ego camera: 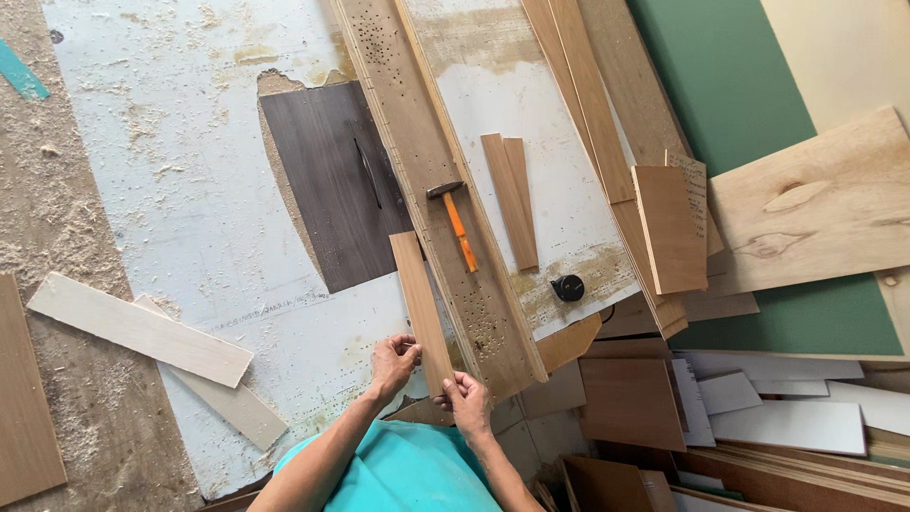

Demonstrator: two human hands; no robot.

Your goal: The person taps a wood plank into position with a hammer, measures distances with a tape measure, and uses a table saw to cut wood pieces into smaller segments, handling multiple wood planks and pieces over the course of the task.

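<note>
A narrow brown wooden strip [420, 296] lies along the left side of a long perforated wooden guide board [428, 180] on the white table-saw top [190, 171]. My left hand [392, 365] pinches the strip's near end from the left. My right hand [464, 398] holds the same near end from the right. The strip points toward the saw blade slot [368, 175] in the dark insert plate [332, 185]. An orange-handled hammer [455, 223] rests on the guide board just beyond the strip.
Two more brown strips [512, 199] lie on the white panel right of the guide. A black knob [568, 287] sits near them. Pale boards [142, 327] lie at left among sawdust. Stacked wooden offcuts [668, 228] and white panels [787, 422] crowd the right side.
</note>
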